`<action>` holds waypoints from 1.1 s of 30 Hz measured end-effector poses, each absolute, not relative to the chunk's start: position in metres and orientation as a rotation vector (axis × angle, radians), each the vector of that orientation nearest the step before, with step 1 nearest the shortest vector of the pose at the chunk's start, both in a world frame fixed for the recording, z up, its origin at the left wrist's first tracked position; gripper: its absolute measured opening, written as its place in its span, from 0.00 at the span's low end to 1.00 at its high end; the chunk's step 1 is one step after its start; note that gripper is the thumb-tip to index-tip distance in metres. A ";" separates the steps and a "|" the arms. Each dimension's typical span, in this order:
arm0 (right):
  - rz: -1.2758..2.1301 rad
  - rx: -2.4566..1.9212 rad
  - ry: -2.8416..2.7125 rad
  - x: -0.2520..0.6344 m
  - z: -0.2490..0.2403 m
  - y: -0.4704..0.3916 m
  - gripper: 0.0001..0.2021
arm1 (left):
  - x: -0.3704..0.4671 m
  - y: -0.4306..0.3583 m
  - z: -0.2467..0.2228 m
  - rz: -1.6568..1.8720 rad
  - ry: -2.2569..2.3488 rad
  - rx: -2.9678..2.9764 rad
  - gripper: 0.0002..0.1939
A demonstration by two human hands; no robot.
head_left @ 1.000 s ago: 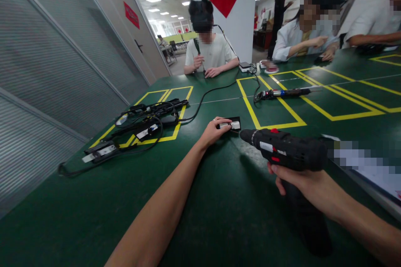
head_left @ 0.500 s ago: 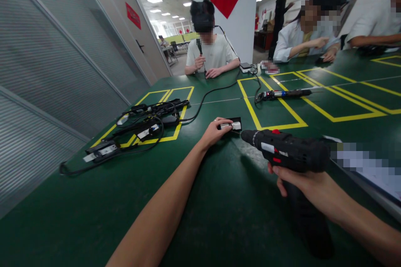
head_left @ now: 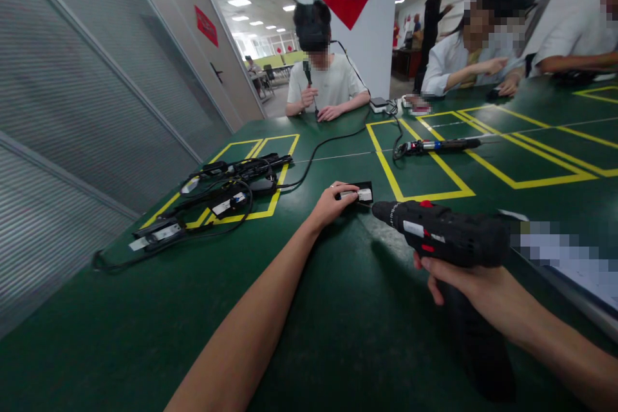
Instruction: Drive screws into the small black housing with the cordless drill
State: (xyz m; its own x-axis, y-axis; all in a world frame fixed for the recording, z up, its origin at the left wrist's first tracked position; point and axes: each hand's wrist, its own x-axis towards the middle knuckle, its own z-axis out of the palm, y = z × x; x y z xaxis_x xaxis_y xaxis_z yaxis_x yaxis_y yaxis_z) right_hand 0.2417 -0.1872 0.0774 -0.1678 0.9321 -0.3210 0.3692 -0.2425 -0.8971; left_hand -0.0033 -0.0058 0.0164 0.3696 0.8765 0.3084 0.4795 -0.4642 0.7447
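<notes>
My right hand (head_left: 463,280) is wrapped round the grip of a black cordless drill (head_left: 444,232) with red buttons. Its chuck points left, and a thin bit reaches the near side of a small black box (head_left: 367,188) with a white label. Whether the tip touches a screw there is too small to tell. My left hand (head_left: 333,203) holds that box down on the green table, fingers over its top and left end, so part of it is hidden.
Black adapters and cables (head_left: 232,196) lie inside yellow tape outlines at the left. A pen-shaped electric screwdriver (head_left: 439,145) rests beyond the drill. At the right is a tray-like thing (head_left: 574,290), partly blurred. Across the table sits a person (head_left: 326,80) holding a tool; others sit right.
</notes>
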 end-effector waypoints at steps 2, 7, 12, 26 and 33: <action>1.411 -1.589 -1.499 0.242 0.077 -0.187 0.16 | -0.003 -0.005 0.016 0.945 1.174 2.089 0.16; 1.383 -1.653 -1.500 0.242 0.080 -0.186 0.17 | -0.003 -0.004 0.014 0.954 1.152 2.094 0.16; 1.393 -1.640 -1.533 0.238 0.091 -0.186 0.16 | -0.004 -0.004 0.014 0.957 1.161 2.090 0.16; 1.413 -1.549 -1.480 0.240 0.081 -0.185 0.14 | -0.004 -0.004 0.015 0.950 1.152 2.084 0.17; 1.409 -1.574 -1.485 0.240 0.085 -0.188 0.14 | -0.002 -0.006 0.018 0.933 1.178 2.079 0.16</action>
